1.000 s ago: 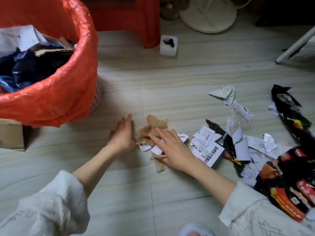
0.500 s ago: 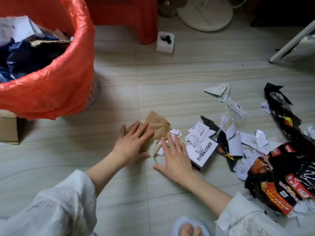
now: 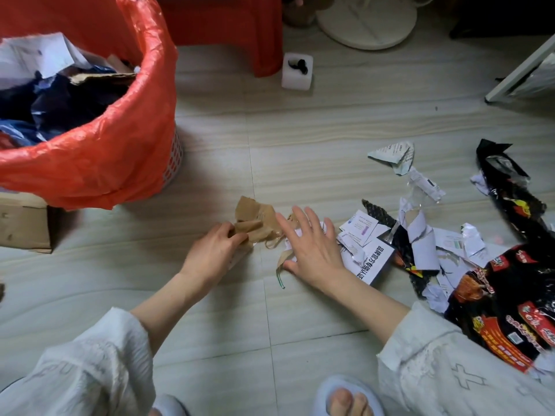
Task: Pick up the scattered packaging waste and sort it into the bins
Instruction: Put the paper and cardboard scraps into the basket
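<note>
Pale tiled floor (image 3: 300, 139). At far left stands a round bin lined with an orange-red plastic bag (image 3: 114, 139), already holding paper, cardboard and dark blue wrapping. Beside its base, left edge, a brown cardboard box (image 3: 24, 223).

At right, a large crumpled black and red snack wrapper (image 3: 495, 301) lies among torn white paper scraps (image 3: 423, 250); a white printed carton piece (image 3: 377, 262) sits just right of the right hand.

Centre: torn brown kraft paper scraps (image 3: 255, 220) on the floor, near the bin. Left hand (image 3: 213, 250) has its fingers curled round the lower edge of these scraps. Right hand (image 3: 312, 247) lies spread, fingers straight, palm down over white and brown scraps, gripping nothing.
</note>
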`<state>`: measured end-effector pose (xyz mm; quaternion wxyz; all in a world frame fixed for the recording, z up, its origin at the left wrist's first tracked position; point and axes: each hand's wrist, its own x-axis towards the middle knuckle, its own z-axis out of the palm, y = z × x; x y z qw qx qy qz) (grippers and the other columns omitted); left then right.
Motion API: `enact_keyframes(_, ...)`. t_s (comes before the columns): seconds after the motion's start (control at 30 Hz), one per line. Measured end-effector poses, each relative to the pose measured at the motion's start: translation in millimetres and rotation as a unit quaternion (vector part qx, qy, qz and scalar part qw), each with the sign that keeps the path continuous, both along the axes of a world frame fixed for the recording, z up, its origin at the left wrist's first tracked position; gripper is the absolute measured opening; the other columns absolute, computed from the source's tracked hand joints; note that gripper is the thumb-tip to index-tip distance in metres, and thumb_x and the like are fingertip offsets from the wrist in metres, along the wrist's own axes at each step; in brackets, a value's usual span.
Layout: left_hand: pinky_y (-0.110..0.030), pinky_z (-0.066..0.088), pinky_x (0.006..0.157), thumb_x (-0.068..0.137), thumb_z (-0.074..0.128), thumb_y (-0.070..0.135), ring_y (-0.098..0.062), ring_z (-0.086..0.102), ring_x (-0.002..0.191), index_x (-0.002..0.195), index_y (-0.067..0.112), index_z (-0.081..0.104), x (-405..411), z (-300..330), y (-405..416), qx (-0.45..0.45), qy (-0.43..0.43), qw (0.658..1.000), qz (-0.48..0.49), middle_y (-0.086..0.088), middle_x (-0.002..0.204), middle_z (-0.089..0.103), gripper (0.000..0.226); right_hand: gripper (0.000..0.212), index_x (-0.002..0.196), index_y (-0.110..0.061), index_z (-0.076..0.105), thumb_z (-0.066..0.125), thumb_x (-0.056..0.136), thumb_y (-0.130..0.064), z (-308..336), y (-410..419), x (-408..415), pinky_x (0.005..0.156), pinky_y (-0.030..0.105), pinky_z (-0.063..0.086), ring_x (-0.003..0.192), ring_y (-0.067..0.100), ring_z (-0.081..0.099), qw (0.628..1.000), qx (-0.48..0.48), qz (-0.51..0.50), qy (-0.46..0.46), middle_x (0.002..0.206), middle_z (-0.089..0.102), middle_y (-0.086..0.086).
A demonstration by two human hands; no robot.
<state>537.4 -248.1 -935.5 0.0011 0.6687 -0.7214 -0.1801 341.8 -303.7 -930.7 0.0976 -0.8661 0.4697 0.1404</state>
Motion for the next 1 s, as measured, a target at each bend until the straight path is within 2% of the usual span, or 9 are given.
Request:
enact_keyframes(0.07,-0.035,0.050,0.050,0.084,0.064,0.033,-0.031,0.058,0.085,0.109,0.016,0.066,2,0,3,0.013,0.001,1.000,-0.008,-0.011,0.097,0.059,0.030,0.095,0.148,-0.033,0.001,0.060,0.078,-0.057,-1,-12,3,0.111,0.055,0.011,0.144,0.029,-0.008,0.997,0.074,0.000,0.026,0.157,-0.011,0.004)
enact_keyframes(0.13,-0.036,0.050,0.048,0.082,0.068,0.030,-0.031,0.058,0.087,0.108,0.016,0.066,4,1,8,0.026,0.005,1.000,-0.008,-0.011,0.098,0.059,0.030,0.087,0.148,-0.032,0.005,0.059,0.082,-0.050,-1,-18,5,0.113,0.051,0.012,0.144,0.029,-0.010,0.992,0.118,-0.027,0.033,0.157,-0.014,0.002)
enact_keyframes(0.3,-0.038,0.048,0.074,0.081,0.064,0.022,-0.027,0.040,0.117,0.134,0.021,0.042,2,0,13,0.085,-0.011,0.996,0.008,-0.007,0.130,0.039,0.057,0.055,0.140,-0.020,0.031,0.053,0.090,-0.026,1,-7,5,0.104,0.038,0.030,0.139,0.029,0.017,0.995,0.085,-0.039,-0.018,0.154,0.015,0.008)
enact_keyframes(0.37,-0.039,0.048,0.073,0.083,0.060,0.017,-0.027,0.040,0.113,0.132,0.022,0.041,0,1,11,0.084,-0.015,0.996,0.020,-0.008,0.125,0.039,0.053,0.039,0.131,-0.013,0.044,0.045,0.092,-0.015,3,1,4,0.090,0.033,0.036,0.130,0.029,0.031,0.997,0.061,-0.030,-0.044,0.144,0.032,0.011)
enact_keyframes(0.43,-0.038,0.048,0.065,0.085,0.058,0.014,-0.026,0.041,0.105,0.128,0.022,0.042,-3,0,10,0.086,-0.010,0.996,0.034,-0.008,0.115,0.040,0.046,0.032,0.120,-0.007,0.052,0.043,0.090,-0.004,4,8,-1,0.077,0.031,0.033,0.122,0.031,0.040,0.996,0.059,-0.019,-0.064,0.132,0.043,0.014)
enact_keyframes(0.6,-0.036,0.046,0.056,0.081,0.048,0.001,-0.025,0.041,0.086,0.116,0.016,0.045,-6,3,12,0.089,0.006,0.995,0.041,-0.008,0.102,0.040,0.038,0.035,0.128,-0.011,0.046,0.043,0.093,-0.011,9,8,-10,0.079,0.031,0.041,0.122,0.026,0.042,0.996,0.062,-0.030,-0.056,0.133,0.044,0.010)
enact_keyframes(0.77,-0.035,0.040,0.057,0.077,0.040,-0.007,-0.024,0.042,0.078,0.111,0.012,0.045,-5,9,19,0.086,0.024,0.995,0.037,-0.009,0.096,0.042,0.039,0.043,0.133,-0.012,0.041,0.044,0.090,-0.008,19,7,-17,0.086,0.036,0.044,0.115,0.030,0.049,0.992,0.083,-0.072,-0.058,0.129,0.050,0.012)
enact_keyframes(0.87,-0.039,0.047,0.063,0.077,0.039,-0.009,-0.028,0.051,0.080,0.114,0.014,0.047,4,12,20,0.081,0.053,0.993,0.060,-0.010,0.097,0.049,0.044,0.040,0.130,-0.013,0.046,0.047,0.090,-0.011,30,4,-17,0.088,0.037,0.043,0.112,0.033,0.052,0.981,0.095,-0.126,-0.115,0.124,0.054,0.014)
enact_keyframes(1.0,-0.038,0.048,0.065,0.075,0.043,-0.007,-0.031,0.054,0.081,0.116,0.019,0.050,14,33,12,0.019,0.131,0.987,0.093,-0.009,0.092,0.049,0.049,0.028,0.119,-0.012,0.056,0.052,0.092,-0.017,50,-10,-5,0.078,0.034,0.039,0.102,0.035,0.055,0.961,0.069,-0.166,-0.211,0.108,0.063,0.017)
